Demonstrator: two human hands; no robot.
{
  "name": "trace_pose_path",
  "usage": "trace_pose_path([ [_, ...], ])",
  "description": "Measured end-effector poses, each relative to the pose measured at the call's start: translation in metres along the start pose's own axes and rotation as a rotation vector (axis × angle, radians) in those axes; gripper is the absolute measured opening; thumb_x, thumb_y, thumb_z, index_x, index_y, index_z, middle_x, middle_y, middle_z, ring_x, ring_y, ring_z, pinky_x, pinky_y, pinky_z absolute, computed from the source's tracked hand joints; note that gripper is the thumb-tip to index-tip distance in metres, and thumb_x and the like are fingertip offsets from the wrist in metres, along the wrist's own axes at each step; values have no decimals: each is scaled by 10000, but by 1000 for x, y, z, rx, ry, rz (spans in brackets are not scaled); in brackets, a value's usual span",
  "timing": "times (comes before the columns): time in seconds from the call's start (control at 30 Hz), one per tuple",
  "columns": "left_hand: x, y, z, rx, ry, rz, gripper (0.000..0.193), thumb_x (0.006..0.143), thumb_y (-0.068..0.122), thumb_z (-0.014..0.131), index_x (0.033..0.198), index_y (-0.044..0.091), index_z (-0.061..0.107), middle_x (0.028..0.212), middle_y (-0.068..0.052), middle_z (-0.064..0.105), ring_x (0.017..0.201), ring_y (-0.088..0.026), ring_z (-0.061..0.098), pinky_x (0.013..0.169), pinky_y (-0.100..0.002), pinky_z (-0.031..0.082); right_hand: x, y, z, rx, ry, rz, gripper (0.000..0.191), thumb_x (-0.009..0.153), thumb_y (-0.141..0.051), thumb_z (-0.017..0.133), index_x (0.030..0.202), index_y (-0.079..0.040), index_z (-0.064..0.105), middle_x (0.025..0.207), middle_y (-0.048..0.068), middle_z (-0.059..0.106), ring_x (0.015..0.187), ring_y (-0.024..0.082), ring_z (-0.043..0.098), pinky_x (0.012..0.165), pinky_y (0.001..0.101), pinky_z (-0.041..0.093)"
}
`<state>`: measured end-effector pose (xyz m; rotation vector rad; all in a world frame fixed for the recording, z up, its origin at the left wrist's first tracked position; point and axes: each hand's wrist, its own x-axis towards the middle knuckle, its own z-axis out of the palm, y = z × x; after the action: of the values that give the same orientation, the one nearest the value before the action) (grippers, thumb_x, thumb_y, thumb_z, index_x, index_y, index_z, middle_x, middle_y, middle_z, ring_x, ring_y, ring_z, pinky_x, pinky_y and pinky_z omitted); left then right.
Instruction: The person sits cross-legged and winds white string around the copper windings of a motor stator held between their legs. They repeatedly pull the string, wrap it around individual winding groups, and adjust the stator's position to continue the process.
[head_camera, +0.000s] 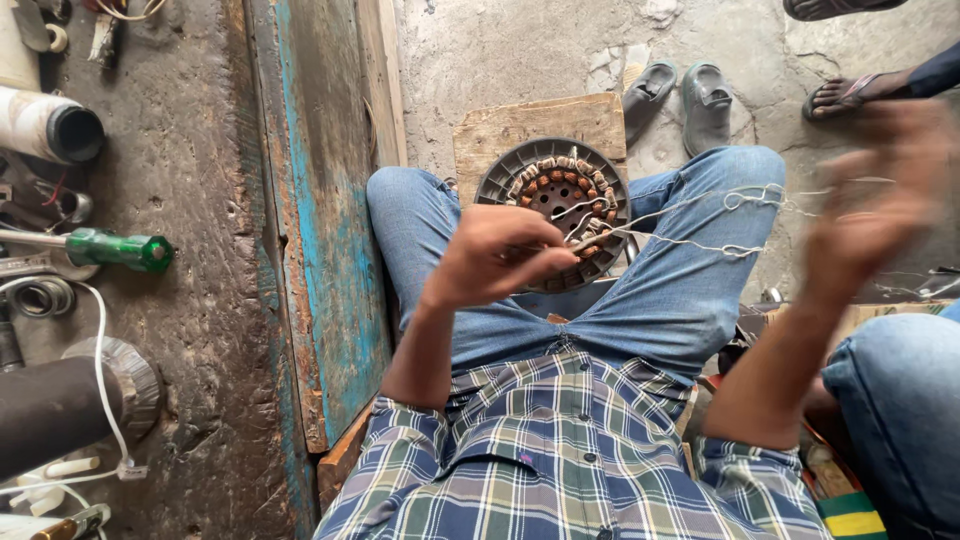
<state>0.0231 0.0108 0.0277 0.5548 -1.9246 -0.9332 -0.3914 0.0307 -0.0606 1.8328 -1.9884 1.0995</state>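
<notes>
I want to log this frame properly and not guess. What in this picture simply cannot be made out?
Head view:
- Right hand: motion-blurred, so its grip on the white thread is unreadable.
- Left hand: its fingertips cover the spot it pinches on the round motor stator.
- Green-handled screwdriver: the tip runs off the left edge.
- Another person's sandalled foot: cut by the right edge.

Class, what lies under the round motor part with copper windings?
A wooden board lies under the round motor part; its far edge shows. The left hand hides the near side.
</notes>
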Motion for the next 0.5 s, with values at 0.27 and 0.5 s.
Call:
trace_pose_path([
  [0.27, -8, -3, 4, -26, -108, -61, 148, 991, 230, 756, 936, 93, 751, 807, -29, 739, 668, -105, 702, 587, -252, 539, -18, -104, 7, 1412, -451, -123, 345, 1011, -340, 654, 800, -68, 692, 819, 77, 744, 731, 198, 756, 627, 346, 585],
  [0.5, -11, -16, 5, -95, 84, -175, 90, 1026, 176, 726, 1034, 88, 739, 900, -43, 753, 720, -98, 708, 597, -220, 540, 35, 47, 3, 88, 85, 238, 172, 1147, -158, 639, 1134, 2, 701, 1092, 116, 763, 923, 270, 657, 845, 369, 546],
])
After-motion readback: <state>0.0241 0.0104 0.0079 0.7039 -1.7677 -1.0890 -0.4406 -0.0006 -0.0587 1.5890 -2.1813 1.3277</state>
